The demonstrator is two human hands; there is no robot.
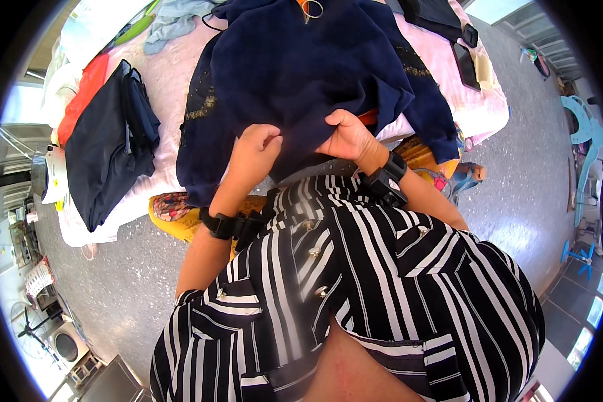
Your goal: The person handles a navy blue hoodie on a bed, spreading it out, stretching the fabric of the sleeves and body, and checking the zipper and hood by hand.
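Observation:
A navy sweatshirt (295, 67) with gold speckled patches on its sleeves lies spread out before me, its near edge hanging toward my lap. My left hand (254, 153) is closed at that near edge, with the fingers curled in on the fabric. On the other side of the same edge, my right hand (352, 137) grips the cloth, thumb on top and fingers partly hidden beneath it. A bit of orange shows under the cloth beside my right hand. Each of my wrists wears a black strap with a device.
The sweatshirt rests on a pink-sheeted bed (164, 80). Folded dark trousers (107, 147) lie at the left, near a red cloth (84, 97). A black phone (465, 65) lies at the far right. Pale blue chairs (586, 141) stand on the grey floor (516, 181).

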